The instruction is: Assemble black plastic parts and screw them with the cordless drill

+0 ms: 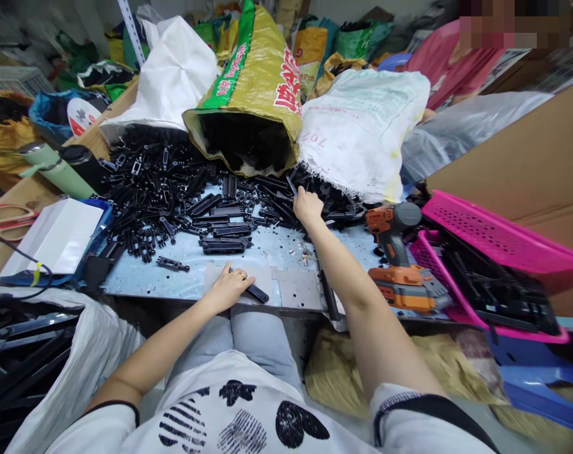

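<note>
"Progress on the table (147,280)?"

"Partial, in my judgement. Stacked black pieces (226,244) lie mid-table, looking put together; loose black parts (139,183) lie heaped at left and back, apparently unworked."

"Grip and position?"

"My left hand (230,290) is closed on a black bar (257,293) over the grey plate (293,287) at the near edge, well apart from my right hand (308,205) — that one is at the back, just below the printed white sack (362,126). A slim strip (292,186) shows at its fingertips; whether gripped, I cannot tell."

"Outstanding?"

"The black bar, I judge, is unfinished — and the drill (394,236) stands at right, untouched."
</note>
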